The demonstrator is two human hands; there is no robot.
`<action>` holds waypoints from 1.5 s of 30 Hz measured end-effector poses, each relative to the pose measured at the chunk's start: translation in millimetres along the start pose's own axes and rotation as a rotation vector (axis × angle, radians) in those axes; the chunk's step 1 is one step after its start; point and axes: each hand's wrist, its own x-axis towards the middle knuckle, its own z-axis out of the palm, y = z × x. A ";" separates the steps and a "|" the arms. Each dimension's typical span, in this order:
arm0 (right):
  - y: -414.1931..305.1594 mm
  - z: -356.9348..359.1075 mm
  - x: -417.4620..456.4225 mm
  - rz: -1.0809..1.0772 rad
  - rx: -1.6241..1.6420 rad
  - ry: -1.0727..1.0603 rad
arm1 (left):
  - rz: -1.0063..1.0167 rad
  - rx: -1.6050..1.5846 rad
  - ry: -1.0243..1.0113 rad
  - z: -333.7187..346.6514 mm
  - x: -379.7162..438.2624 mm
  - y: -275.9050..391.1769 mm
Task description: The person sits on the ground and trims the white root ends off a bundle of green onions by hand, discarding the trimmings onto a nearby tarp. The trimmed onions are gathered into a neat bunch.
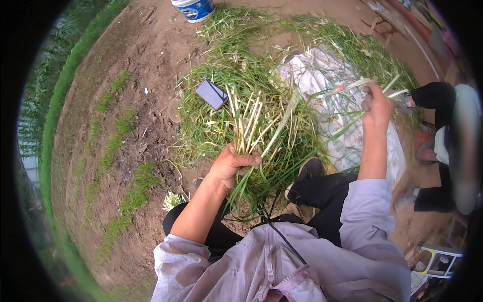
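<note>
My left hand [237, 162] is shut around a bunch of chive-like green stalks [249, 120]. Their pale stem ends fan out beyond my fingers, and the green leaves hang down towards my lap. Out to the right, my right hand [377, 105] pinches a few more stalks and a whitish, dry-looking strip [353, 86]. Below both hands spreads a heap of loose green leaves and stems [211, 139]. On the heap's left part lies a dark-screened smartphone [211, 94]. A cut bundle of pale stalk ends [173, 200] shows beside my left knee.
A white woven sack [339, 151] lies flat on the right, partly under leaves. At the top stands a blue and white bucket [194, 10]. Another person's dark-trousered leg [434, 96] is at the right edge, above a metal-framed stool [441, 258]. Bare soil [124, 166] with grass tufts lies left.
</note>
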 end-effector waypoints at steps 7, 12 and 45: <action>24.1 32.1 -53.2 0.063 -0.849 -0.497 | 0.059 -0.057 0.164 -1.1 6.6 -5.6; 44.4 51.9 -95.7 0.401 -0.319 -0.883 | 0.034 -0.029 0.063 12.5 11.8 -8.3; 39.7 40.7 -86.7 0.429 -0.244 -0.701 | 0.207 0.086 0.209 26.5 15.8 -2.1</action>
